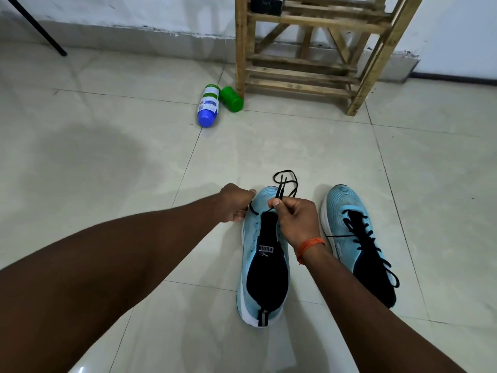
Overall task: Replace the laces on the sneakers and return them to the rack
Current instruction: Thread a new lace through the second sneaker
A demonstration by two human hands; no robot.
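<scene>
Bottom centre: unlaced blue Puma sneaker [265, 265], heel nearest, eyelets mostly bare. Just above, right hand [295, 219], thumb and forefinger pinched on strands of black lace [287, 181], loose ends looped past the toe. Left hand [236, 203] curled at the toe's left edge, seemingly gripping a short run of lace. Right of frame: laced sneaker [357, 238]. Upper centre: blue-capped bottle [207, 106] and green bottle [231, 99] lying beside wooden rack [309, 63]. Likely trouble: uneven ends from lopsided pulling, or a skipped eyelet.

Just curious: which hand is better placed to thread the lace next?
Probably the right hand: it pinches the black lace just above the unlaced sneaker, while the left hand grips that sneaker's side.
</scene>
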